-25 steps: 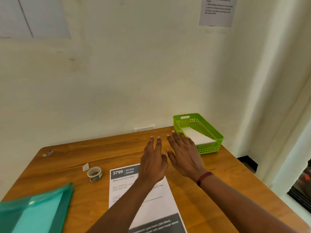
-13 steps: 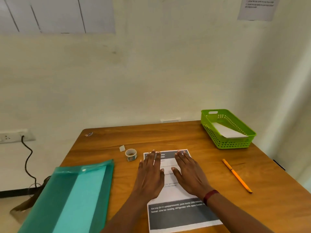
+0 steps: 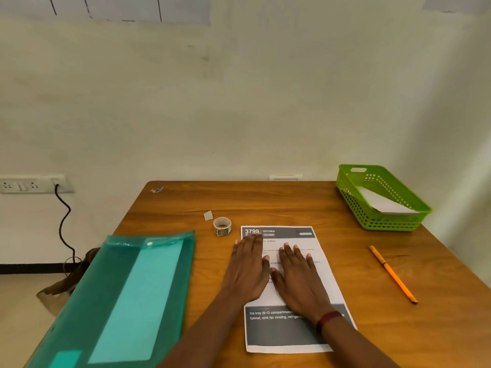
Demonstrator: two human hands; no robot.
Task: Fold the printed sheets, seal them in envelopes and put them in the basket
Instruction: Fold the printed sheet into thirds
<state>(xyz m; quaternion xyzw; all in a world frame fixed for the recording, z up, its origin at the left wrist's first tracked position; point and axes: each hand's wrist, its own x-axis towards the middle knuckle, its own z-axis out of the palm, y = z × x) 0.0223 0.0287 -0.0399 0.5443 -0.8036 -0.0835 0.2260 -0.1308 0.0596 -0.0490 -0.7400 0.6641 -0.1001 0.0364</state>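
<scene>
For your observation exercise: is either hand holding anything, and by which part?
Nothing is gripped. Both the left hand and right hand lie flat, fingers straight, on the printed sheet.

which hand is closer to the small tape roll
Left. The left hand lies flat on the printed sheet, its fingers just right of the tape roll and not touching it. The right hand lies flat beside it, farther right.

A single head-worn view looks forward and down from close above the wooden counter (image 3: pixel 292 203), facing the wall (image 3: pixel 239 102) behind it.
</scene>
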